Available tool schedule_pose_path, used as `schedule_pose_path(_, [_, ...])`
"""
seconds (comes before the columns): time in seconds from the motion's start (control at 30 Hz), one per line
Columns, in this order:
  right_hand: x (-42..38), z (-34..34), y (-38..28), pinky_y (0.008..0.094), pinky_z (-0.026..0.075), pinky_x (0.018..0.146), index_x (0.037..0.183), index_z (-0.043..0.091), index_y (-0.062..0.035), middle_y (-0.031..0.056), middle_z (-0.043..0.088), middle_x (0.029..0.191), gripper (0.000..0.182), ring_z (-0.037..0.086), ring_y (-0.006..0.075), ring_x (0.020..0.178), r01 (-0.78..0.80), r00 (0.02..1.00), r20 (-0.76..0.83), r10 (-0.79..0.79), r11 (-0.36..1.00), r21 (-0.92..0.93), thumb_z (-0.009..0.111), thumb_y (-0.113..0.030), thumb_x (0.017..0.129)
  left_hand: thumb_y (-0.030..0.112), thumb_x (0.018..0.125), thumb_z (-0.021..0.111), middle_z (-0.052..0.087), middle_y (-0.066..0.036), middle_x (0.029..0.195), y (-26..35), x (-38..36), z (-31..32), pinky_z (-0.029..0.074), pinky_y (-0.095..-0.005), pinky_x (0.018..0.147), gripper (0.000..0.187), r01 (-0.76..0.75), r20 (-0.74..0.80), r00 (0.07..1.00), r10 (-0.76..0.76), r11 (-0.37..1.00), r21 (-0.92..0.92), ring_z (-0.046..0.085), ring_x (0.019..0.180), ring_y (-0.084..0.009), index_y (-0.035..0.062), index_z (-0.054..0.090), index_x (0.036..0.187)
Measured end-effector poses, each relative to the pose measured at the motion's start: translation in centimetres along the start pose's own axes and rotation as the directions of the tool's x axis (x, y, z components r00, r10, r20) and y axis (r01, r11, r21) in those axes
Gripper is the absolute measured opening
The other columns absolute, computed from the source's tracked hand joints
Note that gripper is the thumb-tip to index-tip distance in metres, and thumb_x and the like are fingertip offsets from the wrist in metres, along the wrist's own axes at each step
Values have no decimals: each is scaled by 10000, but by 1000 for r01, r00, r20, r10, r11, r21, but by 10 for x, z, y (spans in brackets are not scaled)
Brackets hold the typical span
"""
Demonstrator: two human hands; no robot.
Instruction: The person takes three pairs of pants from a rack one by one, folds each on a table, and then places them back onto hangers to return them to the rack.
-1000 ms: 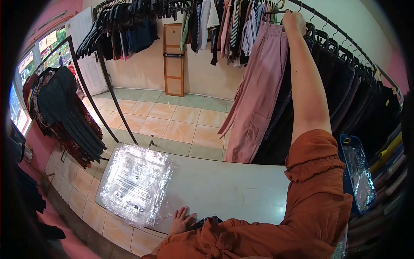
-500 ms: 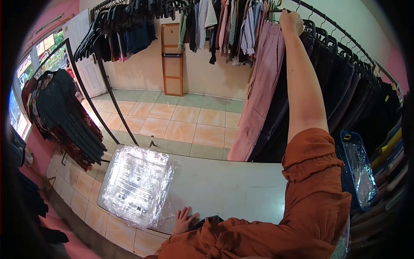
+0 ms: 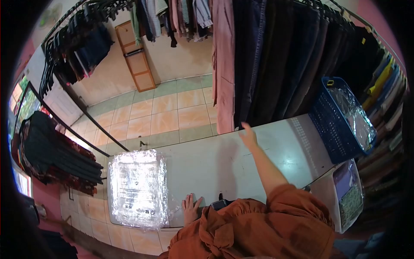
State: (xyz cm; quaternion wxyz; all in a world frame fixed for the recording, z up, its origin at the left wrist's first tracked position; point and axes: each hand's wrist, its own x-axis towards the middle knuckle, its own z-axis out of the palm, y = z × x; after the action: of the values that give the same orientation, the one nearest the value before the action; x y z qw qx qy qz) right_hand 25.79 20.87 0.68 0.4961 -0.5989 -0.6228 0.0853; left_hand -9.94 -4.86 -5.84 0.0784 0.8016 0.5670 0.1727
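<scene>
My left hand (image 3: 190, 208) rests at the near edge of the grey-white table (image 3: 194, 164), fingers spread and holding nothing. To its left lies a flat stack of shiny clear plastic packaging bags (image 3: 138, 190) with printed lines. My right hand (image 3: 248, 134) is over the table's far edge, slightly blurred, with fingers apart and nothing visible in it. Just beyond it hang pink trousers (image 3: 224, 69), and beside them several dark trousers and jeans (image 3: 254, 52) on the rack. Their hangers' tops are out of view.
A blue plastic basket (image 3: 327, 125) holding clear plastic stands at the table's right end. Below it is a whitish bin (image 3: 330, 194) with packed items. Dark dresses (image 3: 56, 142) hang at left, and more clothes (image 3: 82, 52) hang along the back wall. A wooden panel (image 3: 136, 58) leans there.
My right hand has let go at the rack's top rail beside the pink trousers and come down over the table. My view has tilted down and right. My left hand stays on the table edge.
</scene>
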Motion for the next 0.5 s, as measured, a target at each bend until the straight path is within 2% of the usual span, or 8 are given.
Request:
schedule_pose_path(0.03, [-54, -9, 26, 420, 381, 933, 1150, 509, -49, 163, 576, 1068, 505, 525, 332, 1012, -77, 994, 51, 93, 963, -258, 691, -140, 688, 369, 767, 602, 348, -162, 1360, 2, 1, -2, 226, -519, 1003, 456, -18, 5, 1000, 18, 1000, 4, 327, 1240, -344, 248, 530, 1201])
schedule_pose_path(0.07, [-95, -34, 15, 427, 356, 951, 1192, 496, -102, 166, 528, 1170, 532, 451, 362, 1123, -202, 952, 127, 279, 883, -424, 690, -146, 699, 369, 754, 614, 348, -170, 1357, 4, 1, -6, 225, -520, 1003, 471, 2, 11, 1000, -2, 1000, -20, 325, 1239, -351, 240, 529, 1199])
schedule_pose_path(0.1, [-138, -47, 28, 466, 336, 948, 1187, 500, -121, 185, 482, 1216, 533, 404, 406, 1146, -238, 945, 85, 317, 841, -486, 685, -160, 689, 369, 742, 627, 347, -179, 1354, 6, 2, -7, 224, -521, 1003, 486, 21, 15, 1000, -20, 999, -43, 324, 1239, -357, 231, 528, 1198])
schedule_pose_path(0.13, [-176, -69, 34, 502, 328, 939, 1186, 501, -130, 203, 455, 1237, 537, 397, 440, 1136, -160, 967, 84, 241, 829, -536, 682, -185, 683, 369, 742, 627, 347, -179, 1354, 6, 2, -7, 224, -521, 1003, 486, 4, 20, 1000, -3, 999, -36, 324, 1239, -357, 231, 528, 1198])
schedule_pose_path(0.27, [-246, -145, 1, 549, 291, 952, 1213, 494, -149, 186, 381, 1321, 513, 336, 440, 1198, -190, 948, 108, 301, 801, -568, 645, -209, 726, 335, 725, 645, 340, -193, 1353, 7, 2, -8, 210, -532, 1006, 500, 5, 45, 999, -4, 1000, -20, 305, 1248, -370, 198, 524, 1190])
schedule_pose_path(0.3, [-256, -156, -5, 576, 242, 973, 1263, 445, -167, 186, 317, 1365, 528, 278, 439, 1239, -202, 905, 182, 384, 765, -611, 602, -248, 765, 326, 720, 650, 340, -196, 1351, 10, 3, -11, 205, -535, 1007, 503, 22, 54, 998, -21, 999, -26, 297, 1251, -373, 190, 523, 1186])
schedule_pose_path(0.33, [-260, -161, -6, 603, 194, 994, 1313, 397, -185, 187, 254, 1409, 544, 219, 439, 1280, -206, 847, 251, 468, 725, -657, 559, -287, 804, 311, 723, 649, 336, -204, 1348, 13, 3, -13, 198, -539, 1009, 509, 22, 49, 999, -21, 1000, -6, 282, 1259, -374, 171, 514, 1193])
schedule_pose_path(0.5, [-266, -163, -4, 634, 93, 1007, 1383, 268, -203, 186, 139, 1450, 576, 104, 433, 1321, -209, 806, 303, 508, 724, -658, 439, -379, 862, 301, 724, 650, 312, -213, 1357, 19, 4, -19, 188, -537, 1018, 509, 24, 69, 997, -23, 1000, -8, 255, 1274, -368, 143, 510, 1186])
